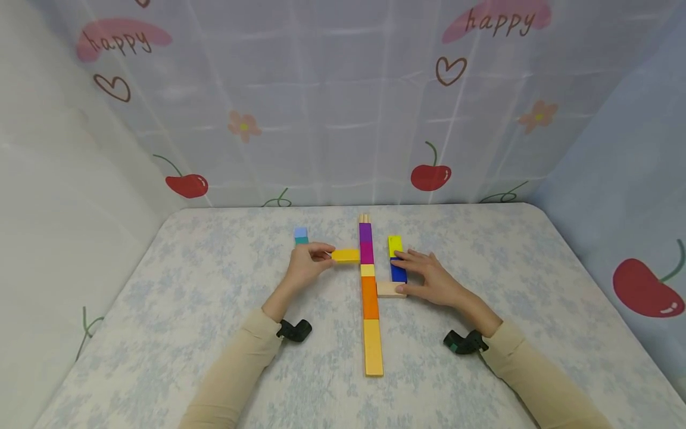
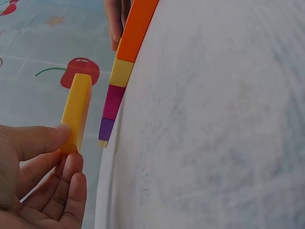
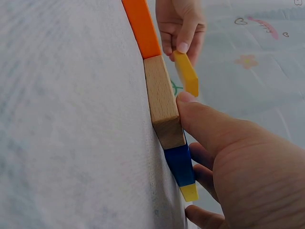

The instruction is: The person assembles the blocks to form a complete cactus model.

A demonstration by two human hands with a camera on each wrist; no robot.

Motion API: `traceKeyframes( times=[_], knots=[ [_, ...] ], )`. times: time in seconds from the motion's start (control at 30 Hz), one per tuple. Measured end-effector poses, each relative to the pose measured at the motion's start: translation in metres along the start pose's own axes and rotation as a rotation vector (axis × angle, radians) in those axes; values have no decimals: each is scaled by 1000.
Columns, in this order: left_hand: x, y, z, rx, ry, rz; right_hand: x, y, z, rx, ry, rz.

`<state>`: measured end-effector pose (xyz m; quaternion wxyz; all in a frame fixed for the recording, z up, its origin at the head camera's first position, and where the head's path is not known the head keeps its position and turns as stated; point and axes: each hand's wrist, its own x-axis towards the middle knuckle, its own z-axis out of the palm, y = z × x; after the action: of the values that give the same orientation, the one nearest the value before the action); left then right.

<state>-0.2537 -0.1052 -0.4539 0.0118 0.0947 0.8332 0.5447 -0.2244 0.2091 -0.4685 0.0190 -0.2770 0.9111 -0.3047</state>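
Note:
My left hand (image 1: pixel 306 266) pinches a golden-yellow block (image 1: pixel 345 256) between thumb and fingers; in the left wrist view this block (image 2: pixel 77 112) appears raised. Its far end points at a column of blocks: purple (image 1: pixel 365 232), magenta (image 1: pixel 367 253), a pale yellow block (image 1: pixel 367 270), orange (image 1: pixel 370 298) and a long light-yellow block (image 1: pixel 373 348). Right of the column lies a plain wooden block (image 1: pixel 386 290), sideways against the orange one. My right hand (image 1: pixel 435 280) touches its outer end with the thumb. The other fingers reach over beside a blue block (image 1: pixel 398 273) and a bright yellow block (image 1: pixel 395 244).
Several thin wooden pieces (image 1: pixel 364 218) sit at the column's far end. Left of it, a light-blue block (image 1: pixel 301 232) and a teal block (image 1: pixel 302 241) are partly behind my left hand. A patterned cloth (image 1: pixel 161 333) covers the table; a printed curtain (image 1: pixel 332 119) hangs behind.

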Motion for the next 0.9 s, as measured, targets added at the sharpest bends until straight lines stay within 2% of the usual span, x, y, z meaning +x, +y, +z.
traceKeyframes(
  times=[0.47, 0.9],
  knots=[
    [-2, -10, 9, 46, 8, 7, 0, 1, 0, -6, 2, 7],
    [-2, -12, 13, 82, 20, 14, -1, 1, 1, -7, 2, -1]
  ],
)
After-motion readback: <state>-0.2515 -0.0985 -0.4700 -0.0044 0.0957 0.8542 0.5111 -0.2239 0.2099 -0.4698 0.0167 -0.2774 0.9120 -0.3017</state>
